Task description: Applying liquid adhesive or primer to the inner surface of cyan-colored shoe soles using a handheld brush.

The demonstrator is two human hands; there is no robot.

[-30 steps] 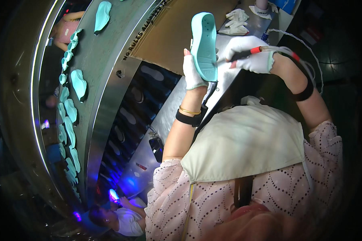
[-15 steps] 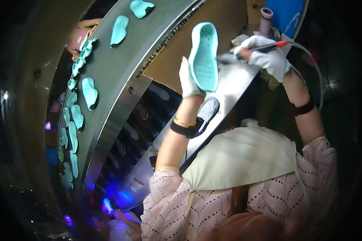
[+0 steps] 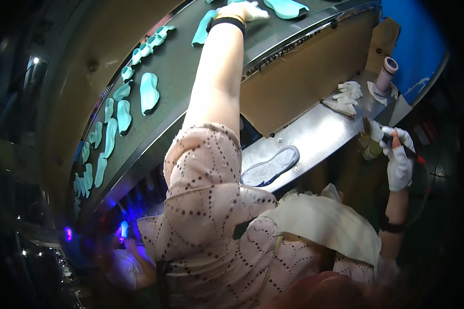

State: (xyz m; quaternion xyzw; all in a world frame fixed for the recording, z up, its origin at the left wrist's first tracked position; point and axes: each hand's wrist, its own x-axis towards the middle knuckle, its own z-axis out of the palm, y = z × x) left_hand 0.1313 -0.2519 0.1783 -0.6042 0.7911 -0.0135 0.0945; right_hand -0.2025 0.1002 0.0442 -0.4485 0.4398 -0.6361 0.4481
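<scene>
My left hand (image 3: 247,9), in a white glove, is stretched far up onto the grey conveyor belt (image 3: 191,77). Its fingers lie flat, their tips at the end of a teal shoe sole (image 3: 286,7) that rests on the belt. Another teal sole (image 3: 203,28) lies beside my wrist. My right hand (image 3: 398,165), also gloved, is closed on a red-handled brush (image 3: 368,129) at the right end of the steel bench (image 3: 319,134). The bristles are just above a small pot (image 3: 372,150).
Several more teal soles (image 3: 148,92) ride the belt toward the lower left. A grey sole-shaped form (image 3: 270,167), spare white gloves (image 3: 343,98) and a white roll (image 3: 385,74) sit on the bench. Another person (image 3: 123,257) works under purple light at the lower left.
The teal sole I held upright in my left hand now lies on the belt, with my left arm stretched out to it. My right hand has dropped with the brush to the pot.
</scene>
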